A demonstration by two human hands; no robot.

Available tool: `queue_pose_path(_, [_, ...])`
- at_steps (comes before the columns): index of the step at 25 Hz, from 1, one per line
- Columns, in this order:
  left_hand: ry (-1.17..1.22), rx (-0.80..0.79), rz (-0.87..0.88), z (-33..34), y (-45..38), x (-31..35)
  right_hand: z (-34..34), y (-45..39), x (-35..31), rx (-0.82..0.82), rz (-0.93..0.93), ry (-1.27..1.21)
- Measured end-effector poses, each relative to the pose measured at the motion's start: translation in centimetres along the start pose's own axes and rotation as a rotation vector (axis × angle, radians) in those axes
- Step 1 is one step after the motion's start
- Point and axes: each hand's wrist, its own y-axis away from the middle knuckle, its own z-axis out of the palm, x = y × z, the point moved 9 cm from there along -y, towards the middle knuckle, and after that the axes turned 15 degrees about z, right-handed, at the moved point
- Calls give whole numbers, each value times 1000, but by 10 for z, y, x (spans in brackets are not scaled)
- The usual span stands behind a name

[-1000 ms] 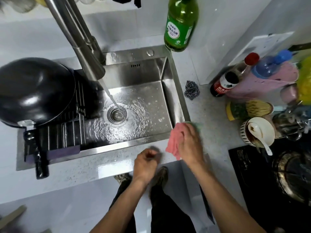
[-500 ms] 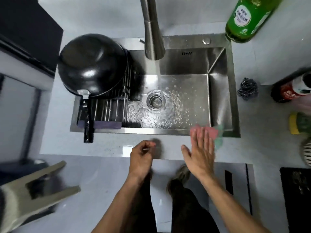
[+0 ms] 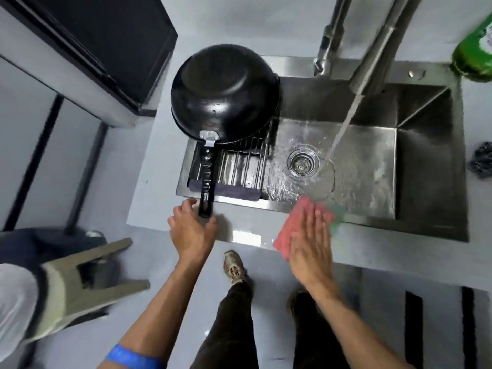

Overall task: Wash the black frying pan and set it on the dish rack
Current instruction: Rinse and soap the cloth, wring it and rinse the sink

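The round black metal frying pan lies upturned on the wire dish rack; its handle, untouched half a second ago, is now cupped by the half-open left hand. A pink cloth is pressed flat by the open right hand.

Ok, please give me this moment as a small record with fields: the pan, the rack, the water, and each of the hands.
pan: black frying pan, upside down on the dish rack, handle pointing toward the person
rack: sits across the left part of the sink
water: running from the faucet, landing just right of the drain
left hand: open, curled at the tip of the pan handle
right hand: flat, pressing a pink cloth on the counter edge by the sink
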Motion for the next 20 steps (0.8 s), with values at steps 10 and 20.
queue_pose_path(10, [247, -218, 36, 17, -55, -36, 27, 16, -50, 91, 56, 164])
queue_pose_path(20, [549, -355, 106, 23, -46, -31, 25, 19, -161, -78, 175, -901])
